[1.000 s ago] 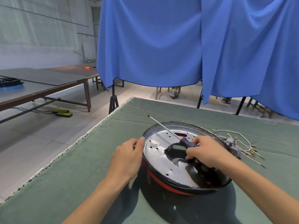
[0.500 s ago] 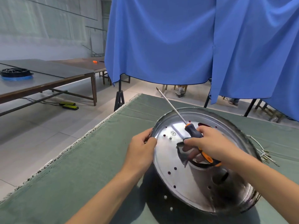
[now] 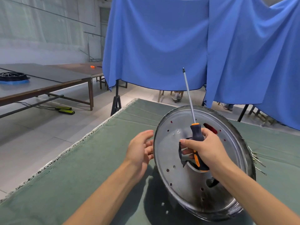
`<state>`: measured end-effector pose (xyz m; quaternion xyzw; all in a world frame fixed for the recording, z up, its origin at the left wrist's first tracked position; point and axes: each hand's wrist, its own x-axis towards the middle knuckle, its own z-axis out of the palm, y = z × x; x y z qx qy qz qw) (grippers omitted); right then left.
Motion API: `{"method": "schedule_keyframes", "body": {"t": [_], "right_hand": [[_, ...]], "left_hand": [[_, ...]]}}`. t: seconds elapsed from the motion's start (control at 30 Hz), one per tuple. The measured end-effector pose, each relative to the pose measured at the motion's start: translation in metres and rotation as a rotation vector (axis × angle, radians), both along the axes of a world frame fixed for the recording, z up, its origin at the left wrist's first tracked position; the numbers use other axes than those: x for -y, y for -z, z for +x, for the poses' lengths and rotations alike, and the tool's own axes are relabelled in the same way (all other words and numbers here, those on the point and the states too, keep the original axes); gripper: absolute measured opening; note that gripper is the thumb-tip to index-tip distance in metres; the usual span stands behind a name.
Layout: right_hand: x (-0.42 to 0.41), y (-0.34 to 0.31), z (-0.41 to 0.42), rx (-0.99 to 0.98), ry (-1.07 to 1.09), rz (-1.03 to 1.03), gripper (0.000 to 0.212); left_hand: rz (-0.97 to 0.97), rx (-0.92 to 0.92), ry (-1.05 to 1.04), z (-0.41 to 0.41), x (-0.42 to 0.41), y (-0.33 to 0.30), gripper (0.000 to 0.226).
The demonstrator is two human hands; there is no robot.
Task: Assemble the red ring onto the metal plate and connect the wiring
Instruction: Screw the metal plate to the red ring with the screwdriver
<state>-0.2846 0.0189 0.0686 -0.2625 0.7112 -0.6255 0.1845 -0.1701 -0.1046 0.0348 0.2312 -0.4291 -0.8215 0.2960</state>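
The round metal plate (image 3: 181,181) stands tilted steeply on its edge on the green cloth, its shiny perforated face toward me. Red of the ring (image 3: 210,127) shows only through a slot and small holes near the plate's top. My right hand (image 3: 204,150) grips the black and orange screwdriver (image 3: 196,135) with its shaft pointing up, and its fingers hook into the plate's central opening. My left hand (image 3: 140,151) is open, fingers spread, just off the plate's left rim. Wire ends (image 3: 258,161) stick out behind the plate's right edge.
The green-covered table (image 3: 97,159) ends at a frayed left edge with floor beyond. Blue curtains (image 3: 162,43) hang behind on stands. A long side table (image 3: 45,85) at left carries a black and blue round part (image 3: 13,77).
The plate has been tipped up from lying flat to nearly standing on edge. My left hand has let go of the rim and opened. The screwdriver now points upward.
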Motion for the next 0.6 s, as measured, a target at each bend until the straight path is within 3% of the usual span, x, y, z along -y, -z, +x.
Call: {"method": "schedule_keyframes", "body": {"t": [0.27, 0.6], "right_hand": [[-0.023, -0.004, -0.024, -0.027, 0.133, -0.026, 0.024], [-0.034, -0.012, -0.034, -0.091, 0.221, -0.043, 0.016]], "left_hand": [[-0.114, 0.084, 0.079, 0.0, 0.003, 0.011, 0.027], [-0.15, -0.001, 0.12, 0.001, 0.007, 0.016, 0.034]]}}
